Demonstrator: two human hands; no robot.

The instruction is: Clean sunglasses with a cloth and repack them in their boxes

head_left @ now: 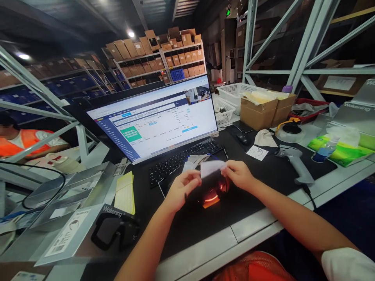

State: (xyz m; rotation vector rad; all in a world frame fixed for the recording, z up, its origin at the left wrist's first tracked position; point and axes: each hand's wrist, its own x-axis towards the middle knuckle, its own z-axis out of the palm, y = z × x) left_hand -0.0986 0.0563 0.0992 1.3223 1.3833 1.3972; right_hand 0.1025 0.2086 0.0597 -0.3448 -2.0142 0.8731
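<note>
Both my hands meet over the black desk mat (258, 183), in front of the keyboard (181, 158). My left hand (183, 189) and my right hand (238, 173) pinch a white slip of paper (211, 167) and a dark item with orange lenses (213, 191), which looks like sunglasses. The fingers of both hands are closed on these things. A monitor (158, 117) showing a software page stands just behind the keyboard.
A handheld barcode scanner (294, 162) lies to the right, beside a mouse (242, 138), cardboard boxes (260, 109) and white baskets (231, 91). Black sunglasses (115, 230) and silver boxes (70, 234) sit at the left. A person in an orange vest (20, 140) sits far left.
</note>
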